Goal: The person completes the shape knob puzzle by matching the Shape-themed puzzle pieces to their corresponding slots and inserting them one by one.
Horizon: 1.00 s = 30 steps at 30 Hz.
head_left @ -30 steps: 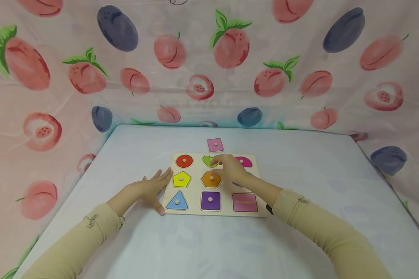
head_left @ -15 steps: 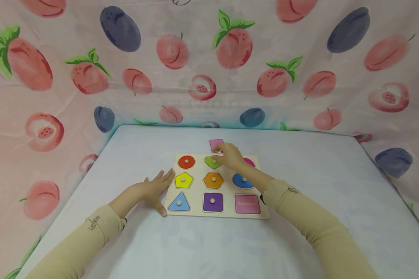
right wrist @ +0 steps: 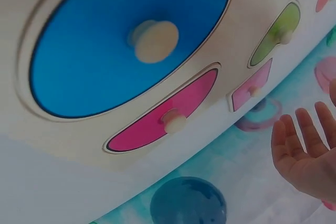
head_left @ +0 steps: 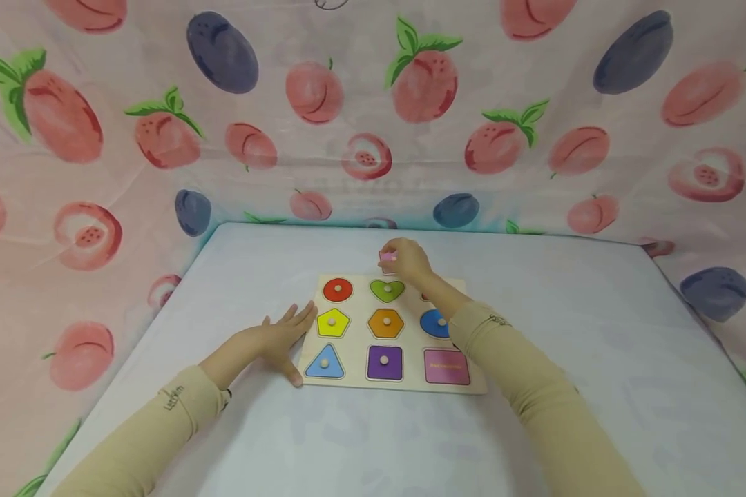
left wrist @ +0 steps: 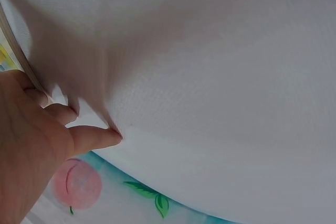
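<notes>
My left hand (head_left: 280, 343) rests at the left edge of a wooden shape-puzzle board (head_left: 354, 338), fingers spread along the side and thumb by the near corner. In the left wrist view, that hand (left wrist: 39, 140) has its fingertips by the board edge. Beyond the board's far edge, my right hand (head_left: 410, 262) is over a pink rectangular knobbed piece (head_left: 388, 256), partly covering it. The right wrist view has the right hand (right wrist: 310, 156) with loosely bent fingers, apart from the piece's wooden knob (right wrist: 255, 92). A pink rectangular recess (head_left: 446, 367) with lettering lies at the near right.
Other knobbed shapes sit in the board, among them a red circle (head_left: 338, 290), a green heart (head_left: 387, 290), an orange hexagon (head_left: 385, 323) and a purple square (head_left: 385, 363). White cloth covers the table (head_left: 373, 442). A fruit-print curtain (head_left: 373, 83) stands behind and at both sides.
My right hand has moved away from me, from over the heart and hexagon to the pink piece beyond the board. The left hand stays at the board's left edge. The head view has shifted slightly.
</notes>
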### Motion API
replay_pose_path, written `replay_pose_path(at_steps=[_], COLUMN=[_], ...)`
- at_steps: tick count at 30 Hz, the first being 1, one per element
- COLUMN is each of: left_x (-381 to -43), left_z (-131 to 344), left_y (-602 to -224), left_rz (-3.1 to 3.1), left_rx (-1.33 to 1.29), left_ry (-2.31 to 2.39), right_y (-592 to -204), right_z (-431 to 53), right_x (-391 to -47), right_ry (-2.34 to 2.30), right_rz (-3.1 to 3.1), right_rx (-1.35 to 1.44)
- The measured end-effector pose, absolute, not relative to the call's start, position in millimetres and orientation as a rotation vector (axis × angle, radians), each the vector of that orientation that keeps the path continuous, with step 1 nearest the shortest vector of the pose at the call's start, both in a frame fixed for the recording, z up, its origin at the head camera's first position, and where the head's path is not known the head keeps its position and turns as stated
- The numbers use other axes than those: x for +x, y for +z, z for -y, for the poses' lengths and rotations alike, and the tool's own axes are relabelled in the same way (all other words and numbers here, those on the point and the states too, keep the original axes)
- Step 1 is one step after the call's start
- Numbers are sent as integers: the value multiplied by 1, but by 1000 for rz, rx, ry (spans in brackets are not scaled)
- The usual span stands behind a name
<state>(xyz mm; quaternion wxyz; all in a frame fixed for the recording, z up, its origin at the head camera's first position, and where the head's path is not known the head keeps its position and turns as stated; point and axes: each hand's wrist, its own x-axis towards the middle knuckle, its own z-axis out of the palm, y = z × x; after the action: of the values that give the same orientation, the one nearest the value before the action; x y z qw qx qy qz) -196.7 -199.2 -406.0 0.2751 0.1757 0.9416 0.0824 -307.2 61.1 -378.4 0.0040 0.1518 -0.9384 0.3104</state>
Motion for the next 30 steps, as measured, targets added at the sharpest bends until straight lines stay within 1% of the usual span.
replay_pose_path(at_steps=[8, 12, 17, 19, 21, 23, 24, 26, 30], left_x=[-198, -197, -195, -195, -196, -196, -197, -197, -198], left_z=[198, 197, 198, 198, 198, 198, 198, 198, 199], left_y=[-406, -406, -406, -406, -407, -407, -408, -409, -408], left_rz=[-2532, -2529, -2527, -2526, -2529, -2534, -2537, -2541, -2539], left_rx=[472, 474, 472, 468, 463, 467, 467, 468, 465], left_ry=[216, 218, 214, 205, 200, 201, 197, 191, 186], right_y=[-386, -390, -407, -440, -456, -462, -461, -434, -413], right_z=[-63, -64, -65, -68, -70, -70, -70, -66, -60], right_x=[-326, -329, -343, -374, -391, -402, -403, -379, -353], right_ry=[943, 936, 975, 976, 963, 960, 962, 985, 1031], right_rz=[3014, 3028, 3051, 3002, 3002, 3016, 3017, 3064, 3014], right_rx=[407, 384, 343, 331, 283, 176, 121, 2, -102])
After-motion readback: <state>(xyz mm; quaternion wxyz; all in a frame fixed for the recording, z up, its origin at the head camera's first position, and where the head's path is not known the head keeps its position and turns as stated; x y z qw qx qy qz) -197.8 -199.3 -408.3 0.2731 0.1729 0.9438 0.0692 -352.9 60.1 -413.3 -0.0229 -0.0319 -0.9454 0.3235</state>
